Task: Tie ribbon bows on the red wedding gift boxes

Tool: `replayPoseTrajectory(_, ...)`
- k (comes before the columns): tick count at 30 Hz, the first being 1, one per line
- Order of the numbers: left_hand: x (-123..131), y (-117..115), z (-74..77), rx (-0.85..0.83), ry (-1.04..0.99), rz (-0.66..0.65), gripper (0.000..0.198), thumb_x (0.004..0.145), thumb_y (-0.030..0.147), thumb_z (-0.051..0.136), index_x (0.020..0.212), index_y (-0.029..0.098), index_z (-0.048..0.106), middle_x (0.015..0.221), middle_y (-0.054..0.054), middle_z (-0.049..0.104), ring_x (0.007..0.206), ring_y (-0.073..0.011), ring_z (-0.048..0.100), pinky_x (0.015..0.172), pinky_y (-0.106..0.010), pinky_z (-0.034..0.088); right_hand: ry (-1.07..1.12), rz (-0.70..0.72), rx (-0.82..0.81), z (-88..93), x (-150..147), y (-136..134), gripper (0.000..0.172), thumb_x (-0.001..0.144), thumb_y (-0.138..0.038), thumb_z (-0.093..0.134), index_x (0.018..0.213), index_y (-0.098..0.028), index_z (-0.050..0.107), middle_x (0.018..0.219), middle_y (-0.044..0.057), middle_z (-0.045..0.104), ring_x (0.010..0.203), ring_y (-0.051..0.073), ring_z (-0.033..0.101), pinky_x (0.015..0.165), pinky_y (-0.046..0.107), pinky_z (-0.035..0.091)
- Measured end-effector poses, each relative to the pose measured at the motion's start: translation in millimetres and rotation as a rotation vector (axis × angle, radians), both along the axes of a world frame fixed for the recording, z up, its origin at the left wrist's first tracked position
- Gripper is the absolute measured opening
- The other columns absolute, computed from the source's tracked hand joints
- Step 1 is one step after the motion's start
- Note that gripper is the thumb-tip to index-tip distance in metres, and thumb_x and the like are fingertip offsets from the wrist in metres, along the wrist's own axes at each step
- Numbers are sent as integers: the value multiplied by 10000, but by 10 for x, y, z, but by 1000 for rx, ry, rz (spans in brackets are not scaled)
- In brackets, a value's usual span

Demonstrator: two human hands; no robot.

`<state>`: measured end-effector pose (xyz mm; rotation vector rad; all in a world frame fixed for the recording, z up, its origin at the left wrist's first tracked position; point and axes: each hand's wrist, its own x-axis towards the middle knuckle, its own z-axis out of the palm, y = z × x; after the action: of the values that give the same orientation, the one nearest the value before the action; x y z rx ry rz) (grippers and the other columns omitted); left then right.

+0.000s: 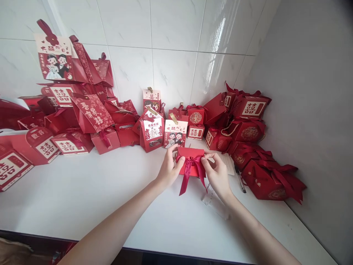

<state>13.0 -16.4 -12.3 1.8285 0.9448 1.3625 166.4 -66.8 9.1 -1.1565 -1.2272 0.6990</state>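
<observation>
A small red gift box [191,151] is held between both hands above the white table. A dark red satin ribbon [188,176] is tied in a bow on its front, with two tails hanging down. My left hand [168,167] grips the box's left side, thumb on the bow's left loop. On the right side, my right hand [216,171] pinches the other loop between thumb and fingers. The lower part and back of the box are hidden. Just behind it stand a bride-and-groom printed box [175,131] and a red box with a white label [152,130].
Stacked red boxes fill the left, including a tall printed one [55,60]. More beribboned boxes [252,106] pile up at the right wall. A pen [240,179] and a clear plastic wrapper [215,202] lie on the white table [104,195] near my right arm.
</observation>
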Motion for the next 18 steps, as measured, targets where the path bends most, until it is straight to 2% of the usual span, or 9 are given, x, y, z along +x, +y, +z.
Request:
replayPoseTrajectory(3, -1, -5, -12, 35, 22, 3, 405, 866, 328, 457, 1237, 215, 341, 1305, -105, 422, 1221, -206, 410, 954, -351, 416, -32, -35, 24, 1, -1, -11, 224, 796, -406, 554, 754, -200, 478, 895, 46, 604, 685, 169, 588, 541, 250, 453)
replayPoseTrajectory(9, -4, -33, 0, 119, 33, 65, 392, 858, 304, 469, 1226, 212, 369, 1282, -113, 451, 1178, -212, 461, 948, -370, 428, -129, -63, 125, -81, 40, 15, 192, 816, -383, 545, 770, -199, 521, 827, 38, 620, 709, 182, 590, 600, 284, 467)
replayPoseTrajectory(14, -18, -31, 6, 186, 63, 91, 378, 865, 291, 449, 1227, 197, 395, 1282, -116, 470, 1197, -215, 451, 964, -371, 419, -142, 5, 132, -96, 41, 8, 195, 826, -382, 537, 766, -204, 486, 874, 44, 609, 660, 158, 573, 522, 249, 447)
replayPoseTrajectory(18, -28, -20, 16, 173, 73, 96, 386, 867, 293, 446, 1236, 189, 405, 1288, -113, 474, 1205, -207, 441, 966, -365, 418, -53, 5, 128, -78, 49, 10, 216, 807, -385, 559, 732, -196, 485, 907, 49, 600, 593, 123, 535, 486, 224, 427)
